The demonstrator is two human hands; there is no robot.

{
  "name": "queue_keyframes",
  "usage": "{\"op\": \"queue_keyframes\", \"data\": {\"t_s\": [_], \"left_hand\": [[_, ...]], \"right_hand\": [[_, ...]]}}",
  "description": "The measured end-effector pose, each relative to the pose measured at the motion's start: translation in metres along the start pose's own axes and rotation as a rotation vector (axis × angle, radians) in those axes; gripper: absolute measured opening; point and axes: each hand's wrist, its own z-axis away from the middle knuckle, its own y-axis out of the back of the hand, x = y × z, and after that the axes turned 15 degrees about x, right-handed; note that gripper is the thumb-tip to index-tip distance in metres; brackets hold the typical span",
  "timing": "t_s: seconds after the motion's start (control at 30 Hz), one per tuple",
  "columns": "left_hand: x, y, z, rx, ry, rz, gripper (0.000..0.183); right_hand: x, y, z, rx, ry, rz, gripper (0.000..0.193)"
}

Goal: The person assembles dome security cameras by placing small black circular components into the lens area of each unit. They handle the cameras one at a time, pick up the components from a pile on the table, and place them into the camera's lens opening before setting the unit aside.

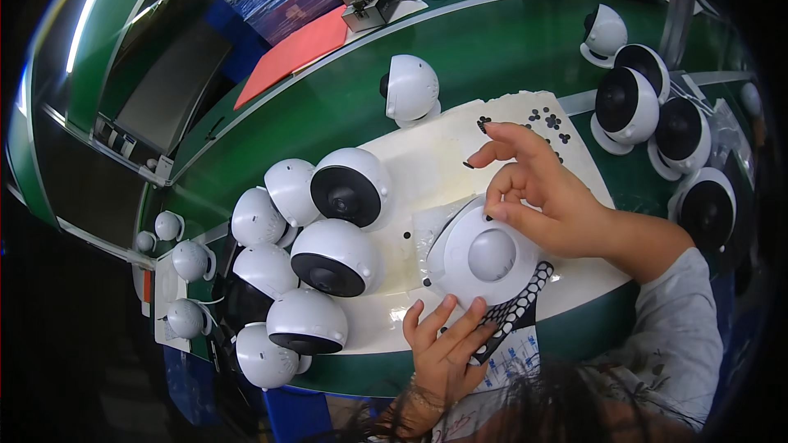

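Observation:
A white dome-shaped camera [495, 256] lies with its round base facing up on a cream board [447, 143]. My right hand [548, 201] is over the base's far edge, thumb and index finger pinched at a small black round pad [490, 217] there; its other fingers are raised. Near the base's close edge, my left hand [447, 353] has its fingers stretched out, fingertips against the camera and a black strip with round holes [517, 305]. Part of that strip is hidden by the left hand. More black round pads [552, 121] are stuck on the board's far right.
Several white cameras with black fronts [336, 258] crowd the board's left side. Another camera [413, 89] stands beyond it on the green table [484, 49]. More cameras [628, 107] stand at the right. A red sheet [295, 56] and a metal box [369, 4] lie at the back.

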Motion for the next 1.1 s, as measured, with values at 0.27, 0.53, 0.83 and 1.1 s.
{"op": "queue_keyframes", "data": {"t_s": [0.27, 0.53, 0.83, 1.1], "left_hand": [[0.001, 0.001, 0.000, -0.022, 0.001, 0.001, 0.033], [0.005, 0.004, -0.006, -0.033, -0.009, -0.025, 0.023], [-0.001, 0.000, 0.000, -0.011, -0.023, 0.038, 0.039], [-0.001, -0.001, 0.000, 0.009, -0.030, 0.055, 0.040]], "right_hand": [[-0.003, 0.001, 0.001, -0.027, 0.087, 0.145, 0.062], [-0.003, -0.002, 0.011, 0.014, 0.328, 0.430, 0.056], [-0.018, 0.002, 0.004, -0.037, 0.590, 0.539, 0.056], [-0.008, -0.028, 0.002, -0.130, 0.339, 0.375, 0.051]]}}
